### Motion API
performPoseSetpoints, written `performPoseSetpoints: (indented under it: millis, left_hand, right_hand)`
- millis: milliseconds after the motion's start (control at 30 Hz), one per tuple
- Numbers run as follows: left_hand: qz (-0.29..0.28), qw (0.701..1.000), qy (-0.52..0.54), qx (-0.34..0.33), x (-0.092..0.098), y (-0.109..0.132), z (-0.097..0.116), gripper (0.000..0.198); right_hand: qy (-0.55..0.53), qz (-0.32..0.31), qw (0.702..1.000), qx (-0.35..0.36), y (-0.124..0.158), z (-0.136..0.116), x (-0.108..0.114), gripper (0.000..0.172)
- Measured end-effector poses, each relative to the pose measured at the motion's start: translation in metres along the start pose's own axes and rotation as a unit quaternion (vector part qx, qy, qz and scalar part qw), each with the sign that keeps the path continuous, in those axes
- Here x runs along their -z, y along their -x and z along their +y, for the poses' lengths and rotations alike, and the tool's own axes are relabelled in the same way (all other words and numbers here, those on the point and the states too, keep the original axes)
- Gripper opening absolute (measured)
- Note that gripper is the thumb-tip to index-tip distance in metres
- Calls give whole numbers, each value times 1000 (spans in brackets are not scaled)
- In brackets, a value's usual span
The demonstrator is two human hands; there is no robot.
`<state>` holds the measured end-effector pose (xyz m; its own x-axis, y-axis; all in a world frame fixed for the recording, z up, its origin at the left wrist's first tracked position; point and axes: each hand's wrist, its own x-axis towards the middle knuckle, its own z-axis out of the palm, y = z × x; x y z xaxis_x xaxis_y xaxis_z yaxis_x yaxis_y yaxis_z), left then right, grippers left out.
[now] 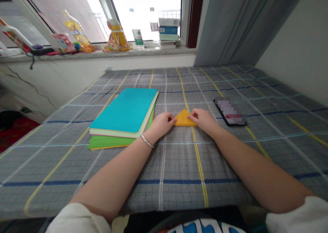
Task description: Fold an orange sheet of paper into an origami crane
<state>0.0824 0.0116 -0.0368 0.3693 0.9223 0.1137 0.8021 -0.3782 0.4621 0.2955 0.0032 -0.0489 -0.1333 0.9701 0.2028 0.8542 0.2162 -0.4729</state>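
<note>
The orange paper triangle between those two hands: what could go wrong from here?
The orange paper triangle is held only at its two ends by the left hand and right hand, so it might slip. The checked cloth beneath may give, which could leave creases weak. The metal bangle on the left wrist sits close to the coloured paper stack and might snag it.

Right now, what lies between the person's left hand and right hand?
The head view shows folded orange paper between the left hand and the right hand, with both hands touching it.
</note>
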Motion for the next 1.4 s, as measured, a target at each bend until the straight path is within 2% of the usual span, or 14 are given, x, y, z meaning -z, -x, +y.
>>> performPoseSetpoints:
  millis: [167, 400, 633, 833, 1100, 1400]
  left_hand:
    - [14, 999, -20, 28, -4, -2, 3, 21]
    - [31, 998, -54, 7, -7, -1, 4, 20]
    - [45, 997, -63, -8, -9, 2, 8, 15]
    - [38, 994, -99, -23, -10, 3, 12, 23]
    - [39, 986, -150, -66, -16, -5, 11, 35]
    - [52, 970, -178, -155, -23, -10, 15, 39]
  right_hand:
    - [48, -22, 999, -4, 0, -3, 1, 22]
    - [98, -27, 995, -24, 4, -9, 4, 22]
    - [97, -19, 994, -53, 6, -10, 2, 17]
    - [101, -12, 993, -63, 6, -11, 0, 17]
    - [117, -12, 990, -79, 5, -14, -1, 18]
    - [125, -33, 988, -84, 2, -11, 0, 21]
